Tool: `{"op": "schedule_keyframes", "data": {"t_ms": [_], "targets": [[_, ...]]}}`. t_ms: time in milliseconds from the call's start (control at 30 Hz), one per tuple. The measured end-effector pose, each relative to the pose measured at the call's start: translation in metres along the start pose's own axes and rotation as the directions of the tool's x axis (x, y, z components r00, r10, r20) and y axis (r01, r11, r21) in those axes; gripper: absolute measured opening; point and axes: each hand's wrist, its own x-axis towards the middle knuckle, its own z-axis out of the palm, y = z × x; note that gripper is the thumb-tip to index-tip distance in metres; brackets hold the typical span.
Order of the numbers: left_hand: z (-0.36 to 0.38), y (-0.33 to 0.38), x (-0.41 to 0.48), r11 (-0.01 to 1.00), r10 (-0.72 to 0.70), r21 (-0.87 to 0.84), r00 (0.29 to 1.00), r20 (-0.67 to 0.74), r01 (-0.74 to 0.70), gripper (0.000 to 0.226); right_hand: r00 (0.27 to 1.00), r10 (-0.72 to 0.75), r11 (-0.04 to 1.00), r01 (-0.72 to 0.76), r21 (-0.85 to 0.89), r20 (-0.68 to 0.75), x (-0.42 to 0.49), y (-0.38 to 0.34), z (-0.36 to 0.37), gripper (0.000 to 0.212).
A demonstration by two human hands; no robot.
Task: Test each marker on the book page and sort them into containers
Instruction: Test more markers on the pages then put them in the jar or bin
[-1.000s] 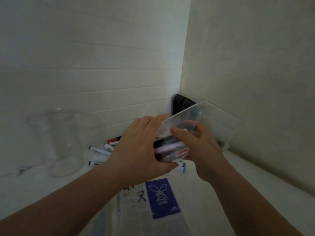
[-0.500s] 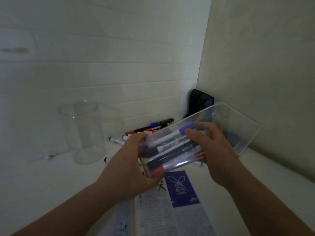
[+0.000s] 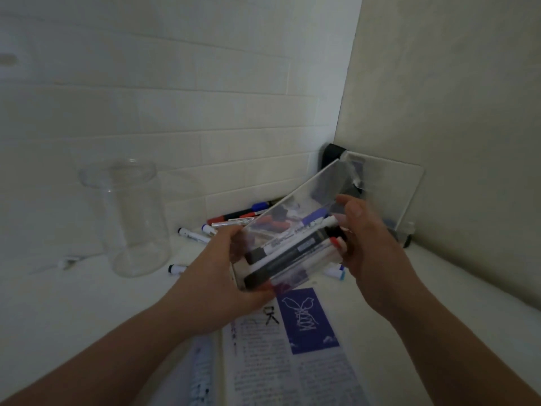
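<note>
Over paper page (image 3: 307, 376), clear rectangular box (image 3: 304, 200), markers (image 3: 292, 254)

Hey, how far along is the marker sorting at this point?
Partly done. Several sorted markers already lie in the clear box, which the left hand and right hand hold tilted above the open book. The glass jar looks empty. Left to do: several loose markers on the counter by the wall.
</note>
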Motion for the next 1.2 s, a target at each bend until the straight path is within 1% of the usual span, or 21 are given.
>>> {"op": "schedule_keyframes", "data": {"t_ms": [67,133,167,233,333,400,433,500,533,600,633,667,700,767,833,900,967,1067,1100,1133,1200], "targets": [[-0.001,-0.002,0.0,0.995,-0.008,0.101,1.0,-0.02,0.01,0.074,0.999,-0.012,0.998,0.014,-0.066,0.03,0.002,-0.004,0.004,0.038],[-0.002,0.002,-0.001,0.99,-0.002,0.144,0.997,-0.073,0.012,0.078,0.993,-0.062,0.976,0.082,-0.199,0.104,0.002,-0.011,0.012,0.051],[-0.002,0.005,-0.001,0.993,-0.012,0.114,0.996,-0.09,0.022,0.081,0.985,-0.08,0.961,0.117,-0.25,0.153,0.003,-0.016,0.016,0.058],[-0.004,0.008,0.0,0.998,-0.056,-0.024,0.992,-0.109,0.054,0.081,0.964,-0.093,0.923,0.177,-0.342,0.248,0.003,-0.029,0.027,0.062],[-0.008,0.005,0.004,0.965,-0.144,-0.236,0.983,-0.116,0.114,0.077,0.934,-0.129,0.888,0.258,-0.38,0.332,0.004,-0.046,0.036,0.054],[-0.013,0.003,0.005,0.932,-0.173,-0.339,0.979,-0.11,0.127,0.08,0.923,-0.201,0.871,0.321,-0.371,0.327,-0.001,-0.05,0.042,0.045],[-0.016,0.004,0.006,0.922,-0.171,-0.369,0.98,-0.106,0.121,0.079,0.919,-0.26,0.868,0.357,-0.344,0.298,-0.004,-0.048,0.045,0.038],[-0.02,0.004,0.006,0.897,-0.162,-0.428,0.983,-0.09,0.109,0.078,0.899,-0.392,0.879,0.429,-0.208,0.195,-0.008,-0.04,0.052,0.024],[-0.021,0.004,0.006,0.886,-0.16,-0.451,0.984,-0.078,0.108,0.079,0.892,-0.439,0.883,0.451,-0.132,0.109,-0.008,-0.033,0.054,0.02],[-0.022,0.0,0.006,0.878,-0.148,-0.466,0.987,-0.053,0.107,0.08,0.901,-0.425,0.905,0.424,-0.021,-0.085,-0.002,-0.021,0.054,0.019],[-0.021,-0.002,0.007,0.876,-0.139,-0.472,0.989,-0.044,0.102,0.08,0.91,-0.39,0.918,0.396,0.016,-0.138,0.003,-0.017,0.053,0.024],[-0.021,-0.004,0.007,0.872,-0.134,-0.48,0.99,-0.037,0.1,0.078,0.926,-0.352,0.934,0.358,0.019,-0.139,0.01,-0.015,0.051,0.031],[-0.021,-0.006,0.007,0.867,-0.131,-0.488,0.991,-0.028,0.101,0.075,0.948,-0.305,0.952,0.305,-0.018,-0.087,0.017,-0.013,0.05,0.04],[-0.023,-0.009,0.008,0.861,-0.119,-0.497,0.993,0.0,0.103,0.069,0.98,-0.173,0.977,0.183,-0.105,0.097,0.027,-0.011,0.048,0.058],[-0.025,-0.011,0.007,0.855,-0.096,-0.51,0.995,0.033,0.099,0.067,0.972,-0.05,0.995,0.068,-0.074,0.228,0.032,-0.01,0.049,0.07],[-0.03,-0.013,0.006,0.848,-0.081,-0.522,0.995,0.049,0.095,0.07,0.96,-0.021,0.999,0.033,-0.04,0.278,0.035,-0.009,0.052,0.079],[-0.041,-0.013,0.004,0.862,-0.072,-0.499,0.996,0.051,0.087,0.072,0.955,-0.035,0.999,0.045,-0.028,0.295,0.038,-0.011,0.061,0.084],[-0.07,-0.013,-0.002,0.923,-0.05,-0.381,0.999,0.005,0.048,0.07,0.939,-0.057,0.998,0.063,-0.008,0.34,0.041,-0.016,0.086,0.081],[-0.082,-0.014,-0.006,0.937,-0.057,-0.347,0.998,-0.021,0.046,0.068,0.93,-0.068,0.997,0.072,0.001,0.362,0.041,-0.018,0.098,0.074],[-0.094,-0.016,-0.01,0.941,-0.07,-0.334,0.996,-0.049,0.05,0.067,0.92,-0.085,0.996,0.084,0.019,0.383,0.041,-0.021,0.113,0.06],[-0.118,-0.025,-0.02,0.94,-0.096,-0.338,0.99,-0.102,0.056,0.068,0.901,-0.115,0.993,0.103,0.052,0.419,0.038,-0.025,0.143,0.024]]}}
